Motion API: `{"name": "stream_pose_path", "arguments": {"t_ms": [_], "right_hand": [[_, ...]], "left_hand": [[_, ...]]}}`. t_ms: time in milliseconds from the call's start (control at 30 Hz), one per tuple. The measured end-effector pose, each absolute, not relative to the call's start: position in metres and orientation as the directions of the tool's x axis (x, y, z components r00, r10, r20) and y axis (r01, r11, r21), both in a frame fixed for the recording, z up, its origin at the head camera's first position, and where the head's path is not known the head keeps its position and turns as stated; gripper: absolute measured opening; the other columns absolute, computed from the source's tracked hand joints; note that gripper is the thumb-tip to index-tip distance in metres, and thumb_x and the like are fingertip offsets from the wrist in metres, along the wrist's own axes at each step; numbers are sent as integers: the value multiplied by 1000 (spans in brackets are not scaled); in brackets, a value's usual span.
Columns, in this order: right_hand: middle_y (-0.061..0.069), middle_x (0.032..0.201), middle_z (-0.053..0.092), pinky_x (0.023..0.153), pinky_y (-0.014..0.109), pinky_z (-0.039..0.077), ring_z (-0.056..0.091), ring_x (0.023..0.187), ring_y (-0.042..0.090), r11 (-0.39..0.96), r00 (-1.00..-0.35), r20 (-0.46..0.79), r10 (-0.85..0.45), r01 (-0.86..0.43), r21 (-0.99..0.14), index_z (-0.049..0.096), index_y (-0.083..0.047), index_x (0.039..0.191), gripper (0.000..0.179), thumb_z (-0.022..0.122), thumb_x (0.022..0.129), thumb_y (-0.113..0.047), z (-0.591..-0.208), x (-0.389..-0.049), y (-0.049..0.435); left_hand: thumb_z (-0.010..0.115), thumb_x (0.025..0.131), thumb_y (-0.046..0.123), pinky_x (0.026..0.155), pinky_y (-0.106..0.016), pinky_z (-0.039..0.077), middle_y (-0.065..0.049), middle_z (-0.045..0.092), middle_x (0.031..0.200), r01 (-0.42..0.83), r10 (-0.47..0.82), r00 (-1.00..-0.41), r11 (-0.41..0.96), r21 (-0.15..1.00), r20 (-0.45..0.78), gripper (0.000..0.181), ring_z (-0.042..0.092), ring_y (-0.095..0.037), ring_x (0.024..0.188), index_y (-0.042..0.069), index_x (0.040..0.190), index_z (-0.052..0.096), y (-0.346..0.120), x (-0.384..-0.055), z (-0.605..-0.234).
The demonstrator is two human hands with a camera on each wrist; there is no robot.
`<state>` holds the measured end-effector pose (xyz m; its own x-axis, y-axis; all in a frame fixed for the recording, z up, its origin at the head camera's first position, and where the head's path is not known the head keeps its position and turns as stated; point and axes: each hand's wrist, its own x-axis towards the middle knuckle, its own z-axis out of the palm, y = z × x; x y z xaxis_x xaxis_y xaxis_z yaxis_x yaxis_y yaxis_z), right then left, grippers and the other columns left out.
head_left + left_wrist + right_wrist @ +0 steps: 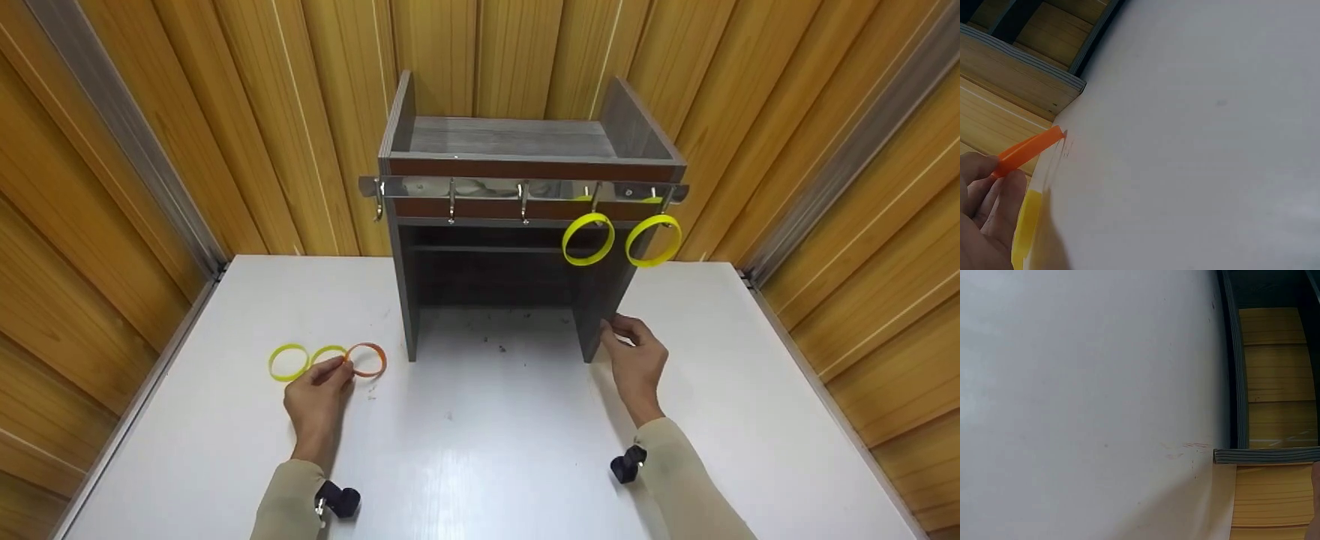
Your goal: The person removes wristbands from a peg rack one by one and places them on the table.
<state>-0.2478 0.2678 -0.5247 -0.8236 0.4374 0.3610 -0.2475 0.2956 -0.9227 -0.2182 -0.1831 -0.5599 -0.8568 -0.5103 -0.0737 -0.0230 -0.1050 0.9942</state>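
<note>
Between the thumb and fingers of my left hand (313, 401) an orange ring (381, 361) is pinched, its edge lifted off the table in the left wrist view. Two yellow rings (273, 371) lie beside that hand on the table, one partly behind the fingers. My right hand (637, 364) is at the outer side of the grey shelf unit's right panel (600, 322), fingers loosely bent, fingertips at the panel; contact is hard to make out. Two more yellow rings (588, 262) hang from the two rightmost hooks of a metal hook rail (484, 187).
The grey wood-grain shelf unit (514, 139) stands at the table's back, the rail across its front. Three hooks on the left (452, 202) carry no ring. Wood-patterned walls (322, 112) enclose the white table (487, 450) on three sides. Dark specks dot the tabletop.
</note>
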Motion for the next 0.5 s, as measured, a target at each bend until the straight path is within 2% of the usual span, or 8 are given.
{"name": "stream_pose_path", "arguments": {"t_ms": [267,500], "right_hand": [[14,104,75,78,16,60,71,94,9,314,-820,384,425,-265,-912,77,3,104,11,79,94,-2,-526,-248,269],[21,107,74,73,13,59,70,91,8,314,-816,376,439,-253,-915,75,8,107,13,76,94,5,-527,-250,267]], "left_hand": [[82,93,3,75,-19,63,-11,79,98,-67,-499,-864,-26,997,-70,25,74,-3,77,-8,115,77,-184,-217,-561],[81,93,1,74,-22,64,-10,79,93,-72,-486,-871,-23,997,-74,24,75,-5,73,-10,113,77,-184,-217,-564]]}}
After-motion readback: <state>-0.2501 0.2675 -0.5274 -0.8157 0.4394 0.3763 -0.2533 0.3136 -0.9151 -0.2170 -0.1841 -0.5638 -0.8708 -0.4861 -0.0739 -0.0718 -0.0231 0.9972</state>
